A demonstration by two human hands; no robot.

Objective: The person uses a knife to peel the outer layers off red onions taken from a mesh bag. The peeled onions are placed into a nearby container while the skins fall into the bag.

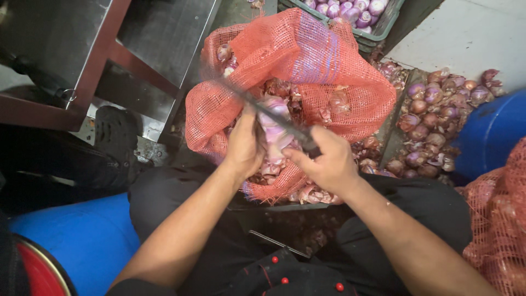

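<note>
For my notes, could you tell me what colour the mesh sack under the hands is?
The mesh sack is orange-red netting, seen clearly in the head view.

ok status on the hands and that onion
Left hand shut on onion. Right hand shut on knife, blade across it. Red mesh sack close behind.

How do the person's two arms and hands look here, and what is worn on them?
Both arms are bare along the forearms that show; no sleeve is visible. The left hand and the right hand are bare too: no gloves, and no ring, watch or bracelet can be seen. The fingers are uncovered. Below the arms, the person wears dark clothing with small red buttons.
</note>
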